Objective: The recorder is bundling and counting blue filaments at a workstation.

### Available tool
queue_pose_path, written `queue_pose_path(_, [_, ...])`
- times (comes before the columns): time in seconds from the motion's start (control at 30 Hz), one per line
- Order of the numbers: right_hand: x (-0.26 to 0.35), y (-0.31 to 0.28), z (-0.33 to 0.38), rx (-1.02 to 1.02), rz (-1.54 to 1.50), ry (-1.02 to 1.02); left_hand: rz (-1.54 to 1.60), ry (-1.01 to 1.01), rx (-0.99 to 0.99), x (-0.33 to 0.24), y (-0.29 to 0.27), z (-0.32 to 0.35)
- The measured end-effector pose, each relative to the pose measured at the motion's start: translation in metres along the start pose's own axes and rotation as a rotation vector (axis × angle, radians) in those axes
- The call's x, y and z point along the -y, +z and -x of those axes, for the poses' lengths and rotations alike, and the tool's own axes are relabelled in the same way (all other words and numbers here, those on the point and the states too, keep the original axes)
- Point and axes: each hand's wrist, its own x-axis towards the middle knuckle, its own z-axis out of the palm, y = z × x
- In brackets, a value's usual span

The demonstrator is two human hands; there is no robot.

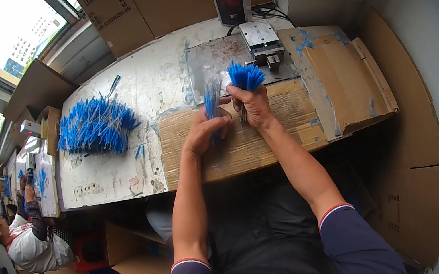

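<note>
A black fabric apron lies nearest the camera, below the front edge of a long white worktable with a worn, stained surface.

A flat brown corrugated cardboard sheet covers the table beneath both hands. Its exposed ridges may catch thin stem ends if a bundle is dragged across it.

A loose heap of slender blue-and-grey strands lies to the left, crossed at many angles. Pulling from it carries a risk of tangling, because the strands interlock.

A silver metal block fixture stands beyond the right hand. Strand tips may bend if they strike its edges.

The left hand is closed around a narrow blue-and-grey strand bundle, blurred in view. Uneven finger pressure may let strands slip out.

The right hand is clamped on a thick blue-tipped strand bundle, tips up and fanned. Relaxing this grip may spill it, since no tie is visible.

A few short blue loose pieces lie beside the heap; a sweeping forearm may scatter them.
</note>
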Motion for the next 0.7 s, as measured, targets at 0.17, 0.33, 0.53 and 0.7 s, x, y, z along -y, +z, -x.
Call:
queue_pose_path(0.17, [0.007,0.002,-0.002,-0.007,-0.074,0.064,0.071,-0.007,0.026,-0.002,-0.002,0.0])
queue_pose_path(0.33, [0.01,0.011,0.003,-0.002,0.018,0.055,0.036,-0.025,0.053,-0.004,-0.005,0.0])
queue_pose_path(0.53, [0.009,-0.006,-0.006,-0.054,-0.163,-0.069,0.053,0.0,-0.026,-0.002,-0.001,0.002])
queue_pose_path(0.7, [0.023,-0.015,-0.007,-0.252,-0.38,-0.017,0.187,0.045,-0.108,-0.001,-0.006,0.005])
